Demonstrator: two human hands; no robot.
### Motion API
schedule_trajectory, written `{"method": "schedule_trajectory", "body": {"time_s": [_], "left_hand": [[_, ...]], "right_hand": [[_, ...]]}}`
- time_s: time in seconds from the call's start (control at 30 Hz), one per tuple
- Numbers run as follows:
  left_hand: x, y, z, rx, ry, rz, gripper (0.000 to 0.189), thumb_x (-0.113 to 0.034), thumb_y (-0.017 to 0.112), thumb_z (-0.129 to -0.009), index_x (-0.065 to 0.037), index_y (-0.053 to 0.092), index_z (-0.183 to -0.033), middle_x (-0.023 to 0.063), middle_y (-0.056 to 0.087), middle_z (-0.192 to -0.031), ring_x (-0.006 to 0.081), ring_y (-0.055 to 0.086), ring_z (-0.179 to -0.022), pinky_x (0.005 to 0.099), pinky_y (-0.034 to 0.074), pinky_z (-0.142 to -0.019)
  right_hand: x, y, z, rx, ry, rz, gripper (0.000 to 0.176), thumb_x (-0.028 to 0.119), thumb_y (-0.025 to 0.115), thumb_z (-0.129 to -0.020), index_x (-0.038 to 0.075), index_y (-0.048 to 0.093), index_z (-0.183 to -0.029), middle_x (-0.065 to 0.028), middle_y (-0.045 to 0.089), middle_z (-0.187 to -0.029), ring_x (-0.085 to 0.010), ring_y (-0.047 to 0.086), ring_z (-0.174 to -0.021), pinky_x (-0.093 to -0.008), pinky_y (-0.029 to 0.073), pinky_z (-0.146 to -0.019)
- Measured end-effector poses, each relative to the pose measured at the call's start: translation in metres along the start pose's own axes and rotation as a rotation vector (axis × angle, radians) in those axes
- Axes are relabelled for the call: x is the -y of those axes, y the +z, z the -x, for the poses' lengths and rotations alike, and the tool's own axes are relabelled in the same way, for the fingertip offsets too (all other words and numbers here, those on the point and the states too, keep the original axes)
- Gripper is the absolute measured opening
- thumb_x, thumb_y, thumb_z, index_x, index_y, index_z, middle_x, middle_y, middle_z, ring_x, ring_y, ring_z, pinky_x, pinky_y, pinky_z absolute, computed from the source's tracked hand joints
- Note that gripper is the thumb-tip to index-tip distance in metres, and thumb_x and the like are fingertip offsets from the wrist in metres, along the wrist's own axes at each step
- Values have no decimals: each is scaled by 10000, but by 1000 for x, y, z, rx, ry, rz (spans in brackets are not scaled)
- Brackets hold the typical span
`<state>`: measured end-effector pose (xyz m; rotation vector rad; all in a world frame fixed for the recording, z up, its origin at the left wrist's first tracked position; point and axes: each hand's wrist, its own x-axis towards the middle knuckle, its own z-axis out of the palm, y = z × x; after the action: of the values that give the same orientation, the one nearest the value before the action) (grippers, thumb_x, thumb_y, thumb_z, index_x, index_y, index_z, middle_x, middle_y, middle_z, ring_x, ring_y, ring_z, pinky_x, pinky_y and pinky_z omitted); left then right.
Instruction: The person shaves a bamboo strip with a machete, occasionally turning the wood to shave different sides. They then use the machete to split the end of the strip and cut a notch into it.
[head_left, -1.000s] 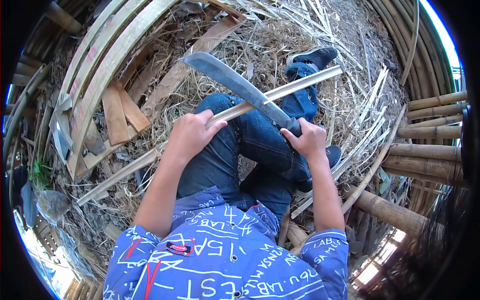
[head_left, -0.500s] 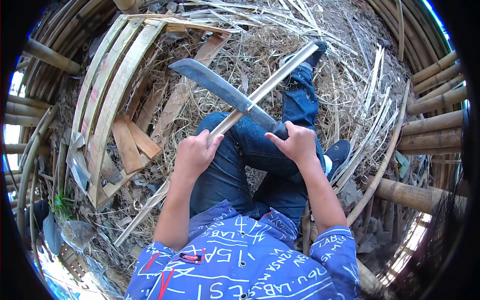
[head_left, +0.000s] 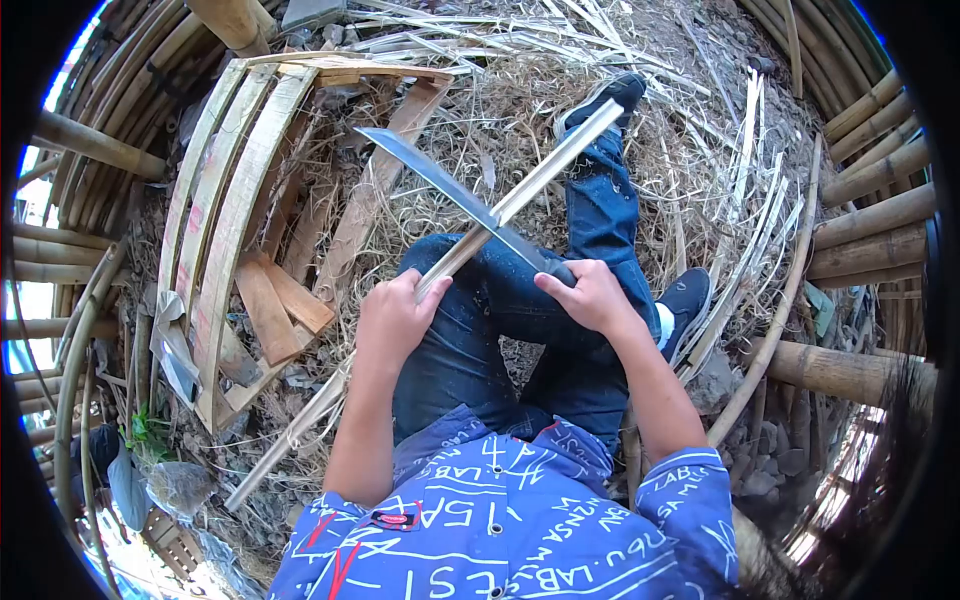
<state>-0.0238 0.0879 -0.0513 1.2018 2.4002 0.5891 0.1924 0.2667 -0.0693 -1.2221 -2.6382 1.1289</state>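
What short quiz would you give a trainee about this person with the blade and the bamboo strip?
1. True or false: the right hand holds the machete by its handle.
2. The left hand is closed around: A) the bamboo strip, B) a hammer, C) nothing.
3. Fill in: the strip's far end lies over the person's dark ____.
Key: 1 true; 2 A; 3 shoe.
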Motion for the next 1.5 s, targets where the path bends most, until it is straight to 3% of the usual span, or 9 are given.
{"method": "schedule_trajectory", "body": {"time_s": [0.03,0.13,0.3,0.43,0.5,0.6,0.9,1.03,1.5], "left_hand": [[1,1,0,1,4,-5,497,-452,626,-908,22,624,-757,265,622,-675,446,635,-695,510,501,-646],[4,4,-3,-40,21,66,477,-435,638,-900,29,649,-789,276,630,-700,451,635,-701,513,500,-654],[5,1,-1,-40,74,6,459,-418,657,-890,28,648,-783,280,619,-683,458,628,-690,507,496,-624],[4,2,0,-31,85,-10,472,-407,659,-895,37,609,-742,278,596,-665,471,600,-679,509,454,-601],[7,3,1,-35,94,18,479,-411,660,-897,29,589,-719,273,582,-643,467,594,-657,508,444,-581],[12,3,3,-44,131,-24,473,-434,643,-906,4,605,-733,248,599,-618,443,621,-633,509,481,-573],[12,4,2,-6,49,73,491,-465,652,-894,5,619,-751,240,604,-624,444,619,-632,493,483,-573],[17,10,2,-28,69,116,465,-406,674,-895,22,601,-732,248,570,-614,430,589,-595,462,441,-540],[15,5,1,-21,78,62,510,-480,653,-888,0,593,-726,242,576,-629,440,588,-636,481,442,-573]], "right_hand": [[4,-1,1,142,75,-213,661,660,645,-792,2,695,-750,-199,658,-677,-373,666,-694,-420,511,-647],[13,-3,1,220,122,-110,640,662,650,-784,26,719,-781,-190,659,-685,-365,659,-675,-401,502,-659],[27,12,3,39,21,23,729,705,625,-778,-14,653,-667,-220,648,-669,-402,667,-714,-463,521,-644],[37,24,-4,-119,-70,101,664,666,653,-783,12,639,-669,-201,629,-626,-380,652,-619,-452,498,-565],[41,25,-12,-202,-142,260,715,728,589,-787,21,655,-713,-188,653,-635,-365,674,-622,-443,535,-571],[39,21,-29,-304,-150,285,668,714,621,-774,51,643,-696,-179,644,-621,-364,662,-600,-461,517,-549],[13,12,-36,-365,-319,423,681,736,606,-765,74,555,-617,-137,625,-567,-313,650,-522,-392,493,-468],[12,8,-34,-366,-341,411,678,733,615,-761,75,548,-612,-129,619,-558,-310,645,-515,-394,488,-466],[-11,-15,-16,-388,-359,452,653,676,685,-743,56,514,-625,-148,596,-578,-344,621,-545,-419,481,-503]]}}
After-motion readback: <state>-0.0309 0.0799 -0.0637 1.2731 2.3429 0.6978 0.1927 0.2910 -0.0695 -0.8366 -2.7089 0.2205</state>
